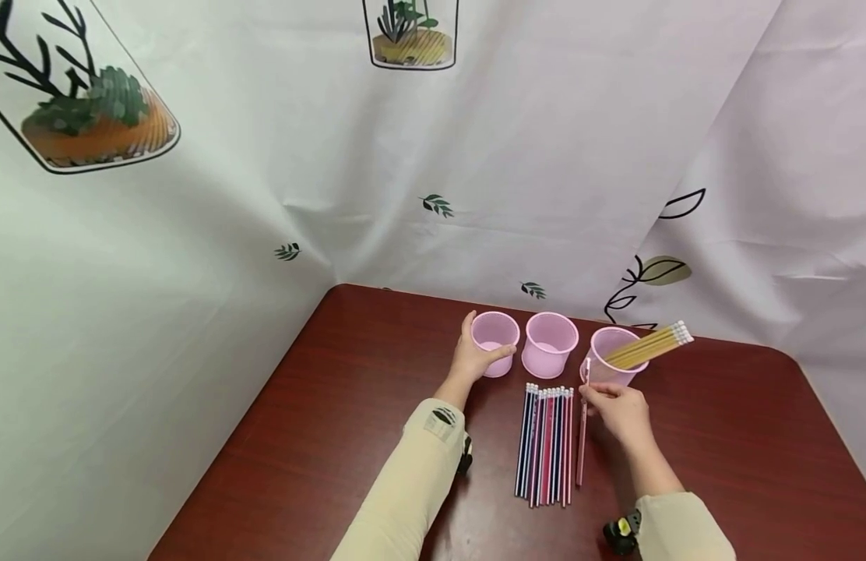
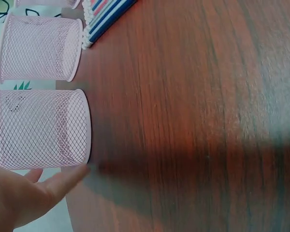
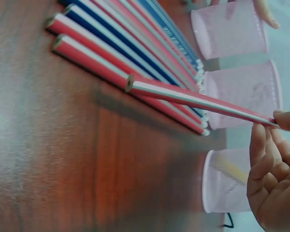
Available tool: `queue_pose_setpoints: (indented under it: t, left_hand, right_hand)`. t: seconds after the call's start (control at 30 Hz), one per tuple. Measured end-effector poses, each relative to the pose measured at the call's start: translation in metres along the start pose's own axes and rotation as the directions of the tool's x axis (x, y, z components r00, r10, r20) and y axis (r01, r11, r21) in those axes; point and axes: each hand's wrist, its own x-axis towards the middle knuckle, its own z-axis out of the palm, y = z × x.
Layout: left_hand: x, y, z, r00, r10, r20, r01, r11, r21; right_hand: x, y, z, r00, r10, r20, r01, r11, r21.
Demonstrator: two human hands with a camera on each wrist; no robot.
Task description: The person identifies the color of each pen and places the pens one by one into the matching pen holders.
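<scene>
one striped pencil (image 3: 200,102) is pinched by our right fingers (image 3: 257,145), left fingers (image 2: 63,184) grip the leftmost mesh cup (image 2: 41,129); we seem mid-sorting, next needing a clear lift.

Pale, creased cloth (image 1: 580,156) hangs in front of you and down your left side, printed with plant jars (image 1: 103,121) and small leaf sprigs (image 1: 438,206). Below it, your reddish-brown, wood-grained table (image 1: 321,436) has rounded far corners and catches soft light.
</scene>
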Motion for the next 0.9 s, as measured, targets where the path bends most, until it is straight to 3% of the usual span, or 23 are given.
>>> queue_pose_setpoints:
  t: [0.23,0.33,0.63,0.9]
  left_hand:
    - [0.000,0.000,0.002,1.000,0.002,0.013,-0.002,1.000,-0.006]
    - [0.001,-0.001,0.004,1.000,0.015,0.013,-0.015,0.999,-0.030]
    - [0.006,-0.008,0.009,0.999,0.040,0.011,-0.039,0.998,-0.054]
    - [0.001,0.001,0.005,1.000,-0.009,0.025,0.011,0.997,-0.082]
  right_hand:
    - [0.044,0.068,0.013,0.996,-0.044,-0.072,0.049,0.997,0.066]
    - [0.058,0.085,0.015,0.993,-0.057,-0.100,0.066,0.993,0.097]
    - [0.078,0.087,0.013,0.982,-0.115,-0.149,0.138,0.977,0.160]
    - [0.104,0.090,0.005,0.965,-0.173,-0.199,0.199,0.973,0.117]
